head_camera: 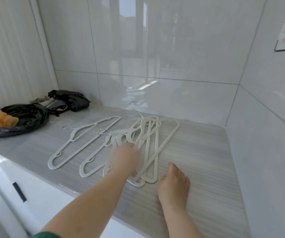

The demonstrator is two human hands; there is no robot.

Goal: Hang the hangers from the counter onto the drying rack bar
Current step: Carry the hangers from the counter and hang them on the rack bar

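Hangers (pixel 129 137) near counter (pixel 198 160) front edge

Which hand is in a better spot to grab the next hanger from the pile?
Left. The left hand lies on the pile of hangers, close to their hooks. The right hand rests on the counter beside the pile's near end and holds nothing.

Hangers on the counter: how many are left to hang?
5 at least: the leftmost hanger lies alone, a second hanger beside it, and three or more overlap in the pile under the left hand; others may be hidden there.
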